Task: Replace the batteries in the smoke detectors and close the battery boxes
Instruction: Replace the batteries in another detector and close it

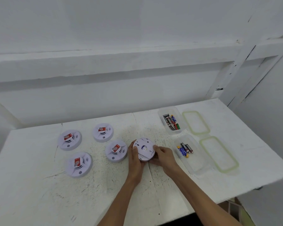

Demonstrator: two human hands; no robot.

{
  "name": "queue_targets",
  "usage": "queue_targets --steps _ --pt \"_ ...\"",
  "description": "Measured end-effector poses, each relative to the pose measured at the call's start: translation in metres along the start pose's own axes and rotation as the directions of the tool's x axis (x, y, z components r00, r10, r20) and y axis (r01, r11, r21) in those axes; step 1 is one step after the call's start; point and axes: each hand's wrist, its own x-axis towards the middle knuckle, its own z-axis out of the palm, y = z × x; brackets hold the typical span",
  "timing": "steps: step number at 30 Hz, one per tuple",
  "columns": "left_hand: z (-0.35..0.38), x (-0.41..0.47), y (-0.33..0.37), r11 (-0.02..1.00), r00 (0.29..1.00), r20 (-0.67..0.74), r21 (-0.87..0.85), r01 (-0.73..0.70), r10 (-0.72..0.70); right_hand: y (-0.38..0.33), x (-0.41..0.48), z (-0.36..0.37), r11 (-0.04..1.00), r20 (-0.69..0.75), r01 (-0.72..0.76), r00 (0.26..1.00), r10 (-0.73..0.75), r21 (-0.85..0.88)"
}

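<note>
Holding one detector (144, 148) back side up w/ both hands, a bit right of the middle of the table (39, 193). Gripping the left rim w/ the left hand (135, 159), thumb up on the back. Pinching the right rim w/ the right hand (164, 156), fingers curled at the edge. Can't tell resting on the table or just lifted. Can't make out the battery door: too small, partly hidden. Prob. light, hard plastic, smooth & round, so easy to spin or slip in a loose grip. Best to keep hold of the rim w/ one hand & work the door w/ the other thumb. Go easy on the little clips; prob. thin & quick to snap. No squeezing the middle. Seeing 4 more detectors (70, 139) (103, 132) (116, 150) (79, 164) face up to the left, each w/ a red sticker, prob. not done yet. Seeing 2 clear boxes to the right, both open: far box (168, 110) w/ lots of batteries (171, 121), near box (196, 163) w/ a few batteries (185, 148). Lying just right of them, far lid (195, 122) & near lid (219, 154), both w/ green rims. Pick batteries up by the sides w/ fingertips; small, round, hard, quick to roll away. Mind the + & − ends going in.
</note>
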Motion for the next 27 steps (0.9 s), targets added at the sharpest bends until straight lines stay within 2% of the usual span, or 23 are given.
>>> queue_targets --steps 4,8,10,14,16,18,20,22,27 --pt "0.001 0.003 -0.006 0.994 0.998 -0.026 0.094 -0.058 0.061 0.003 -0.003 0.005 0.994 -0.060 0.003 0.998 0.004 0.106" --pt "0.005 0.003 -0.003 0.998 0.996 -0.078 0.039 -0.046 0.049 0.008 -0.005 0.018 0.960 -0.100 -0.034 0.993 0.064 0.278" --pt "0.008 0.003 -0.003 0.999 0.995 -0.097 0.025 -0.030 0.032 0.005 -0.005 0.018 0.949 -0.090 -0.058 0.992 0.091 0.310" --pt "0.008 0.003 0.001 0.999 0.997 -0.066 0.023 -0.035 0.036 -0.001 -0.002 0.007 0.973 -0.048 -0.068 0.996 0.081 0.222" --pt "0.009 0.002 0.001 0.999 0.999 -0.042 0.019 -0.028 0.029 0.001 -0.001 0.002 0.994 -0.109 0.084 0.990 -0.092 -0.075" --pt "0.010 0.000 0.000 0.999 1.000 0.001 -0.022 0.028 -0.028 0.001 -0.003 0.001 0.850 -0.083 0.296 0.927 -0.365 -0.436" --pt "0.008 -0.002 0.003 0.989 0.992 0.035 -0.076 0.127 -0.125 0.002 -0.004 0.005 0.663 0.031 0.427 0.853 -0.521 -0.615" --pt "0.004 -0.002 0.007 0.973 0.978 0.085 -0.116 0.201 -0.191 0.003 -0.005 0.011 0.521 0.155 0.502 0.806 -0.571 -0.691" --pt "-0.001 0.000 0.016 0.894 0.943 0.193 -0.311 0.322 -0.272 -0.004 -0.007 0.010 0.314 0.335 0.600 0.726 -0.601 -0.736"
